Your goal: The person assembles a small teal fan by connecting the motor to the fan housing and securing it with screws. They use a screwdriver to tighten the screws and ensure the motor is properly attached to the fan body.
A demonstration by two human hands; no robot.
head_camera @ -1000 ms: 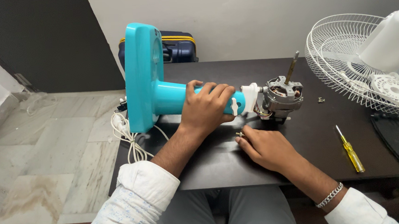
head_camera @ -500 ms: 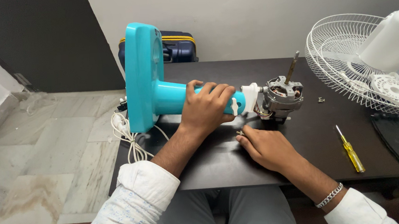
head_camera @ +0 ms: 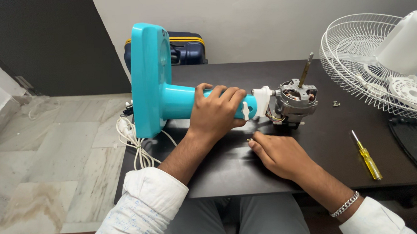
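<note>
A turquoise fan stand (head_camera: 160,93) lies on its side on the dark table (head_camera: 348,161), its flat base at the left. My left hand (head_camera: 214,112) grips the stand's neck from above. At the neck's right end sit a white joint (head_camera: 261,101) and the bare fan motor (head_camera: 294,101) with its shaft pointing up. My right hand (head_camera: 278,153) rests on the table just below the neck, its fingertips pinching a small metal part (head_camera: 249,140), probably a screw.
A white wire fan guard (head_camera: 361,67) with a white motor cover (head_camera: 409,44) lies at the right. A yellow-handled screwdriver (head_camera: 366,157) is near the front right edge. A small screw (head_camera: 336,104) is beside the motor. White cord (head_camera: 134,141) hangs off the left edge. A dark suitcase (head_camera: 186,47) stands behind the table.
My right hand's fingertips shifted slightly on the small metal part. My left hand and the stand have stayed put.
</note>
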